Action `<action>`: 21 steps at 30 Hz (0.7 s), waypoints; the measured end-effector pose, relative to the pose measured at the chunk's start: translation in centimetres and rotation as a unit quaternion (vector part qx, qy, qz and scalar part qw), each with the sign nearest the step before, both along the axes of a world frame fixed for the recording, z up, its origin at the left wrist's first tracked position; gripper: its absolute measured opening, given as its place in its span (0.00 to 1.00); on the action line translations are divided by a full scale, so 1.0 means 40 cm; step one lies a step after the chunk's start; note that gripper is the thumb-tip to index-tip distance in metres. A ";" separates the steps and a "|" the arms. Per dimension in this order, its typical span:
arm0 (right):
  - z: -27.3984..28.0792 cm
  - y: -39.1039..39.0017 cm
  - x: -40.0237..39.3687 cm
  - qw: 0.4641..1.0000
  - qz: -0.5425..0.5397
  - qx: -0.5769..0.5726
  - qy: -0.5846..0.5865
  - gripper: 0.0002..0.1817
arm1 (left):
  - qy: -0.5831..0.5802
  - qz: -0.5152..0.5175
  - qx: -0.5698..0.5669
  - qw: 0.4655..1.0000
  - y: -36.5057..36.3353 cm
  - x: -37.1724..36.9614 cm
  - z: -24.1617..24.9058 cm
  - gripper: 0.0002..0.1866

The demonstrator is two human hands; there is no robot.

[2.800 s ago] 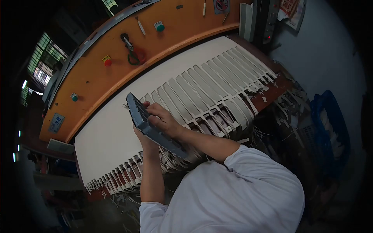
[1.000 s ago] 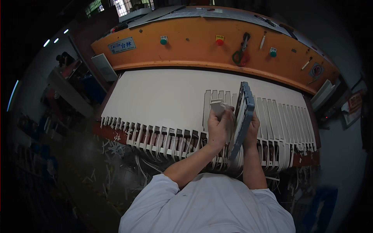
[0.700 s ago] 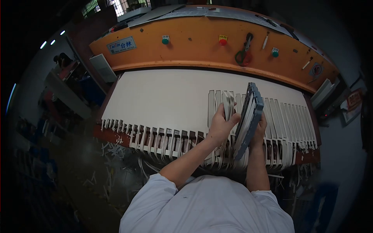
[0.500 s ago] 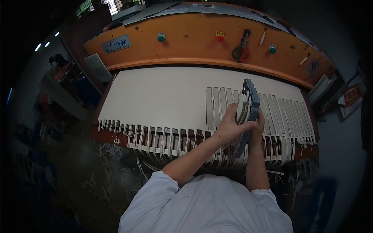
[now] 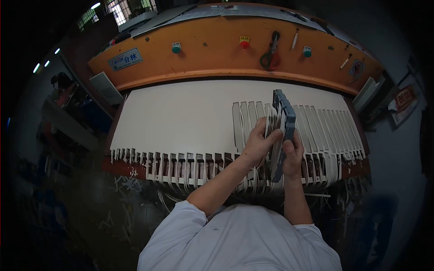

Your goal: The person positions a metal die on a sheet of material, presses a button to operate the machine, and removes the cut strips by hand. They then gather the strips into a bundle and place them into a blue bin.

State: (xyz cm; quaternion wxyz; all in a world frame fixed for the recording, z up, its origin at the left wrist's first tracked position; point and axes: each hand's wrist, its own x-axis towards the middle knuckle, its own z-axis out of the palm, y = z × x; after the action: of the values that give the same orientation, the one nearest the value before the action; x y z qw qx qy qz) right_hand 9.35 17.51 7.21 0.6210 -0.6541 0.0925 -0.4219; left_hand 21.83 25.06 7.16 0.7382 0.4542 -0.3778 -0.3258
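Note:
My right hand (image 5: 293, 156) is closed around a long grey-blue cutting die (image 5: 289, 118), held upright on edge above the white sheet material (image 5: 181, 113). My left hand (image 5: 258, 143) sits just left of the die, its fingers closed on a thin stack of cut pieces (image 5: 270, 118). The left thumb is close to the die's open side; whether it touches cannot be made out. Beneath both hands, the sheet has rows of long cut-out slots (image 5: 312, 126), and its ragged strips (image 5: 181, 169) hang over the front edge.
Behind the sheet stands an orange machine beam (image 5: 199, 58) with a red button (image 5: 244, 44), green buttons (image 5: 176, 49) and scissors (image 5: 271, 56) on its face. Papers (image 5: 253, 11) lie on top. Scraps (image 5: 108, 219) litter the floor at the left.
My left hand has drawn the stack of pieces leftward, partly away from the die. My right thumb now shows on the die's near side. The whole view has shifted slightly.

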 end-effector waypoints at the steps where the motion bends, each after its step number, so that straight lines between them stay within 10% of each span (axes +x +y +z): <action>1: -0.002 0.000 0.003 1.000 -0.002 -0.012 -0.002 0.37 | 0.014 -0.006 0.006 1.000 -0.001 0.005 -0.008 0.25; 11: -0.017 0.009 0.015 0.998 0.008 -0.037 -0.040 0.35 | 0.057 -0.006 0.016 0.998 0.018 -0.009 0.005 0.16; 21: -0.026 -0.002 0.018 0.999 -0.039 0.009 -0.008 0.26 | 0.040 0.221 0.000 0.974 0.063 -0.056 -0.005 0.12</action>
State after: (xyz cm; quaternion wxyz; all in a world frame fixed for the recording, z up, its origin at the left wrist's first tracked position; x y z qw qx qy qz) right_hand 10.05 17.44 6.16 0.6103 -0.6412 0.1169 -0.4503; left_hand 19.58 27.57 6.97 0.8064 0.5133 -0.2376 -0.1725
